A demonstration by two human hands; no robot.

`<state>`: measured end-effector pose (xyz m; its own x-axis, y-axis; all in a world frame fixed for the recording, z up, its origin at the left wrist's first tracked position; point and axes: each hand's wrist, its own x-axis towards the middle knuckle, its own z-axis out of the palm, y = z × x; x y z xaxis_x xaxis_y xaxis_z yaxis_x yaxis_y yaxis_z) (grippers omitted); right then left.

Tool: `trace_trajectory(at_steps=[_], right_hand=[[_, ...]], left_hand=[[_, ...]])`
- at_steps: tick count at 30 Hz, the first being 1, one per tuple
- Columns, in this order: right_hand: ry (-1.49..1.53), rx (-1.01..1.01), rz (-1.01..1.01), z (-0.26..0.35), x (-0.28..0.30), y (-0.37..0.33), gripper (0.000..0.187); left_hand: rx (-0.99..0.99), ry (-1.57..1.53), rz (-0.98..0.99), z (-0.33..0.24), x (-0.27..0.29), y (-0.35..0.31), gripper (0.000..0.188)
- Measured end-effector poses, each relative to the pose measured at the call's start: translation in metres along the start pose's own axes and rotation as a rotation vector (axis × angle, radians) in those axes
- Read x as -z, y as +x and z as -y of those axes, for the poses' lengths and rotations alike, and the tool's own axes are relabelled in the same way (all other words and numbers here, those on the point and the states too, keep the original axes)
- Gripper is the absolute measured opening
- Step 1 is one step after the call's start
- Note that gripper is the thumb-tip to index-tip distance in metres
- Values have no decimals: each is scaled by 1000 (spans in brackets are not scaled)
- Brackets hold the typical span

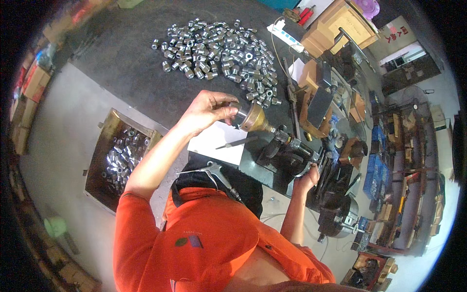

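- The dark workbench point(131, 63) fills the upper middle of the view, with a pale floor point(58, 146) to its left.
- An orange shirt point(209, 243) covers the person's body at the lower edge; both bare forearms rise from it.
- A large heap of small silver metal fittings point(219, 51) is spread across the far part of the bench, well apart from both hands.
- A wooden crate point(121, 158) beside the bench on the left holds more of the same silver fittings, just beyond the left forearm.
- A dark clamping fixture point(287, 151) sits at the near right edge of the bench, with a brass-coloured cone point(254, 118) at its left end.
- A white sheet of paper point(216, 142) lies under the left hand, with a thin dark file point(238, 142) lying partly across it.
- A metal air gun point(214, 171) rests near the person's chest, partly hiding the bench edge.
- The left hand point(206, 111) is closed, fingers pinching a small silver fitting point(237, 111) held against the cone's mouth.
- The right hand point(307, 179) is curled around a lever point(305, 170) on the fixture's right side; cluttered tools beside it hide part of its fingers.
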<state>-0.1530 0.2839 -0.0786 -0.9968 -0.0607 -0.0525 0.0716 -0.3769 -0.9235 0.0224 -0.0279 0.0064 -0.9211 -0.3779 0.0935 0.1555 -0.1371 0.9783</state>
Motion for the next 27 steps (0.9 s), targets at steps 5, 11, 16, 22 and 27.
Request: trace_trajectory(at_steps=[5, 11, 16, 22, 27], right_hand=[[4, -33, -49, 3, -5, -2, 11], [-42, -74, 17, 22, 15, -24, 12], [5, 29, 226, 63, 12, -33, 18], [150, 46, 265, 85, -35, 33, 17], [-68, 124, 51, 24, -25, 83, 15]], left_hand=[[30, -60, 75, -2, 2, 5, 30], [23, -64, 128, -4, 3, 10, 29], [-23, -23, 135, -3, 3, 8, 27], [-134, 119, 66, 4, -1, 5, 29], [-140, 126, 79, 5, -7, 8, 29]])
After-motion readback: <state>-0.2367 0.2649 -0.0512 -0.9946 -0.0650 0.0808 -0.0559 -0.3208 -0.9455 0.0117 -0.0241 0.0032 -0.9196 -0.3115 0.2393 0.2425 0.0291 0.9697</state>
